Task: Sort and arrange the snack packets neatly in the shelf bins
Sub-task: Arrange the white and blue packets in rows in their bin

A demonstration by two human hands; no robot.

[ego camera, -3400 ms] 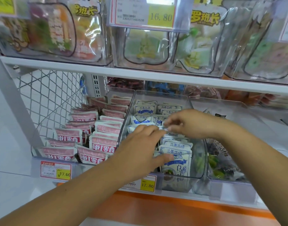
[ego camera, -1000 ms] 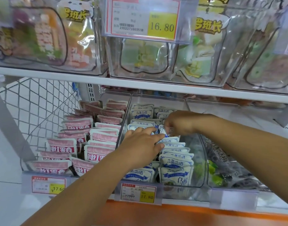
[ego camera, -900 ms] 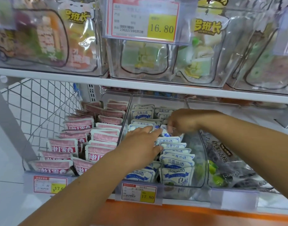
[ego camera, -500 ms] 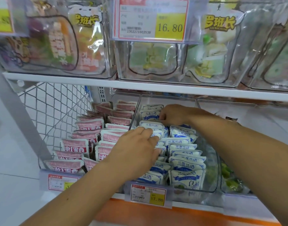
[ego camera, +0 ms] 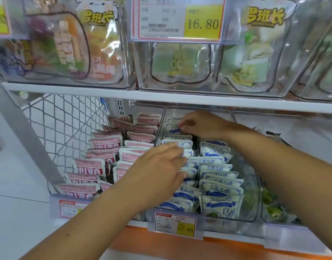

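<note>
White shelf [ego camera: 161,102] overhangs the clear plastic bin [ego camera: 254,207] of blue-and-white snack packets [ego camera: 220,192]. My left hand [ego camera: 157,171], flat, steadies the row; my right hand [ego camera: 202,124] pinches the rearmost packet [ego camera: 173,128], which I should seat upright.

My left hand [ego camera: 157,171] covers several white-and-blue packets [ego camera: 220,186]; my right forearm [ego camera: 293,175] hides much of the right bin [ego camera: 270,218]; the lower price tag's [ego camera: 175,224] small print is blurred.
</note>
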